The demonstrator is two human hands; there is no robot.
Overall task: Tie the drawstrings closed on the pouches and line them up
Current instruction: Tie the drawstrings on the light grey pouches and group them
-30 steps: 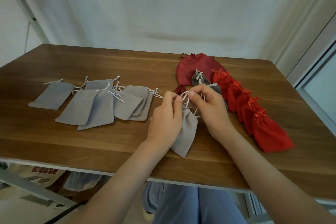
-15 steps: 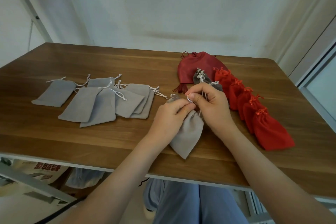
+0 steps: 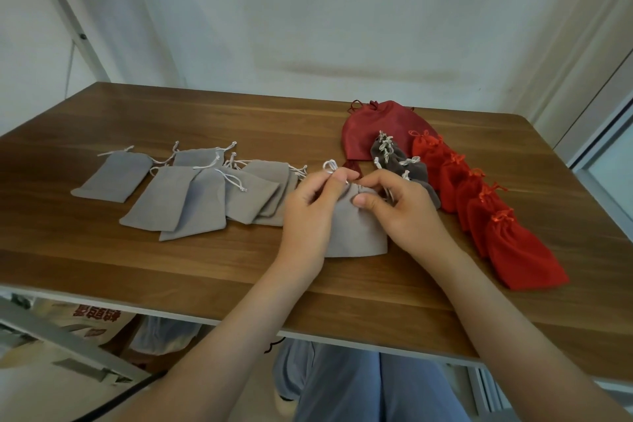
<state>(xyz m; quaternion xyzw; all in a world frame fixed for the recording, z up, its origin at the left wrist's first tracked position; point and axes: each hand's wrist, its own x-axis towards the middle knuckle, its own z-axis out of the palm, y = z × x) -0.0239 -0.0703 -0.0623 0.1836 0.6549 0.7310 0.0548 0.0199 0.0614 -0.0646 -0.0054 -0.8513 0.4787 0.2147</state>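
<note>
A grey pouch (image 3: pixel 356 233) lies on the wooden table (image 3: pixel 239 271) between my hands, its mouth gathered. My left hand (image 3: pixel 308 212) pinches its white drawstring (image 3: pixel 329 166), which loops up above my fingers. My right hand (image 3: pixel 400 209) grips the pouch's gathered neck on the right side. Several flat, open grey pouches (image 3: pixel 191 195) lie spread to the left. Behind my right hand is a row of tied darker grey pouches (image 3: pixel 397 161). To the right runs a row of tied red pouches (image 3: pixel 493 216).
A larger dark red pouch (image 3: pixel 376 130) lies at the back, behind the tied rows. The table's front edge (image 3: pixel 171 313) is close to my forearms. A white metal frame post (image 3: pixel 72 10) rises at the back left. My lap in blue fabric (image 3: pixel 359 387) shows below the table.
My hands have moved apart, pulling the drawstring so the grey pouch's mouth has gathered shut. The pouch now lies flatter and straighter on the table.
</note>
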